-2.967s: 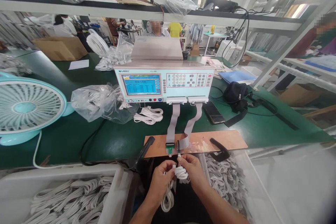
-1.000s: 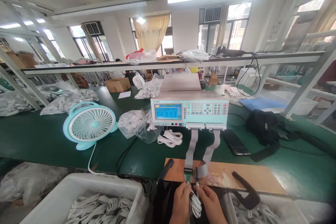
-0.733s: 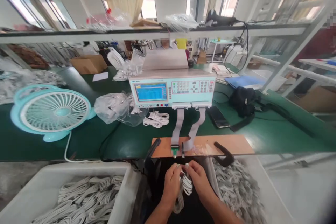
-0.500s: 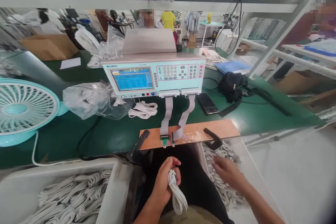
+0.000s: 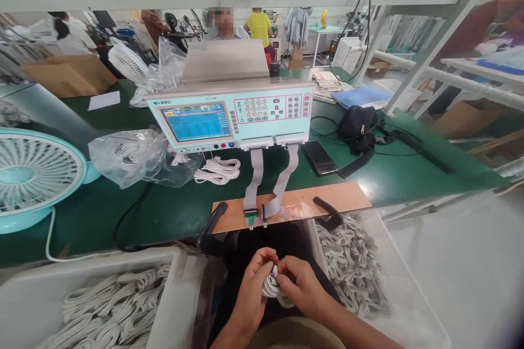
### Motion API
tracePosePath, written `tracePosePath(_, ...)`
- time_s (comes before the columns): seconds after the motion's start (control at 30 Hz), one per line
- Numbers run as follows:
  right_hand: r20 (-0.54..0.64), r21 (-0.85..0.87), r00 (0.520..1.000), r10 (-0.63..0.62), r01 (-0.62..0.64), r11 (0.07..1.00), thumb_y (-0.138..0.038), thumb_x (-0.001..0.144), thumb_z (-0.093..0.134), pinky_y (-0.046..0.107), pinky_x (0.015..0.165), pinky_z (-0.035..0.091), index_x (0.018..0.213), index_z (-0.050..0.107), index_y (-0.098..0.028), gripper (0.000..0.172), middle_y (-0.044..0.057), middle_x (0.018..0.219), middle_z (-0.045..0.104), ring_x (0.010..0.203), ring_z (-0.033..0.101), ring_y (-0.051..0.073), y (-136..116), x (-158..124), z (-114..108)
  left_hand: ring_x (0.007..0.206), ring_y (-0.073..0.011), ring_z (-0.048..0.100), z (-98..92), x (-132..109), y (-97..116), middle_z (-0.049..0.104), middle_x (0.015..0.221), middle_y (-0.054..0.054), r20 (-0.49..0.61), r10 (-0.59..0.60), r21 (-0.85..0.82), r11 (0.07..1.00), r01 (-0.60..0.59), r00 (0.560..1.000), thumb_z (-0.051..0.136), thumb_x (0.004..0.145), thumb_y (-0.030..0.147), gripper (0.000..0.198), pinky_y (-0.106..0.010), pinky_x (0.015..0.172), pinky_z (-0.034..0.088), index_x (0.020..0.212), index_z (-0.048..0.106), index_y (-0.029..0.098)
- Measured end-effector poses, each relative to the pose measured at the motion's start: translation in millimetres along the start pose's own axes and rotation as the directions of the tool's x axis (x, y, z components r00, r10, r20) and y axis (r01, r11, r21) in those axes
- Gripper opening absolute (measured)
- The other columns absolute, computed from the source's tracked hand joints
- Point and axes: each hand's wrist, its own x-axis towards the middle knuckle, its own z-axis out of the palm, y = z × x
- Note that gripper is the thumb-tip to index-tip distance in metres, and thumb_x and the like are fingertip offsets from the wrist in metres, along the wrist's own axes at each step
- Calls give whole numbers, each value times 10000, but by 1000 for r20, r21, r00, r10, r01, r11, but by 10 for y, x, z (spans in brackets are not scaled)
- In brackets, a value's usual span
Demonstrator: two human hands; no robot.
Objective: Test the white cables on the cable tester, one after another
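Observation:
A coiled white cable is held over my lap, just below the bench edge. My left hand is closed around its left side. From the right, my right hand pinches the upper part of the same coil, with thumb and fingers close to the left fingertips. The cable's ends are mostly hidden by the fingers. Beyond the hands, a copper-coloured board lies along the bench edge, with a small green circuit board and two grey ribbon cables on it.
A tester with a screen stands on the green bench. White bins with coiled cables stand at left and right. Black clamps grip the board. A phone, a black bag and a turquoise fan are on the bench.
My right hand has come from above the right bin to the coil and now grips it along with my left hand. The coil is raised and turned. The view has shifted slightly.

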Motion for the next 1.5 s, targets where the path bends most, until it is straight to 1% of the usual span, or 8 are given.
tracePosePath(0.27,-83,32,995,54,-51,998,-125,757,508,209,542,368,684,483,-173,91,-26,627,515,574,471,111,112,4,192,709,-107,531,-145,-79,-58,587,835,-18,41,-50,-41,998,52,998,651,649,148,120,-193,628,413,769,636,147)
tracePosePath(0.47,246,-134,930,-274,312,940,-163,858,435,232,697,423,891,560,-171,129,49,838,563,769,530,144,51,81,100,599,-89,536,-272,-2,-44,579,666,2,-76,-103,-145,985,91,992,718,622,194,151,-184,561,410,708,608,137)
tracePosePath(0.63,393,-335,875,-282,422,843,-145,856,426,234,696,424,868,560,-175,138,51,835,570,760,529,151,-51,233,43,512,-56,498,-249,73,-23,556,589,35,-148,-43,-135,991,23,988,754,573,208,200,-153,491,376,687,604,143)
tracePosePath(0.73,370,-371,879,-301,437,819,-137,826,450,251,677,410,847,538,-179,100,42,822,558,736,513,155,-93,309,19,535,-58,516,-186,110,20,568,616,40,-158,-5,-157,987,-20,987,762,564,223,225,-149,500,385,720,613,155)
tracePosePath(0.97,-12,-204,959,-283,275,940,-172,816,450,269,658,367,763,458,-188,55,8,741,501,709,467,151,-41,487,25,587,-86,559,0,222,155,606,646,27,-237,51,-241,964,-110,970,773,542,239,278,-175,557,435,758,616,165)
tracePosePath(1.13,-35,-183,967,-252,241,953,-187,804,471,270,647,352,743,487,-188,62,1,718,507,686,456,151,-14,559,42,598,-84,559,39,281,196,608,631,26,-229,94,-225,963,-147,969,768,554,240,244,-171,577,441,728,618,157)
tracePosePath(1.33,-120,350,990,70,-23,936,-300,826,473,230,538,346,679,485,-173,194,-28,605,442,563,408,116,54,627,136,570,-91,549,-64,295,183,611,637,6,-108,31,-185,981,-51,994,754,588,227,200,-196,561,440,724,640,135)
tracePosePath(1.5,-106,476,983,152,-84,875,-362,771,569,218,512,333,659,555,-149,241,-24,579,465,537,400,102,68,705,192,653,-116,560,-243,379,159,634,722,-12,-111,72,-53,996,-78,991,732,623,268,208,-218,614,449,774,662,143)
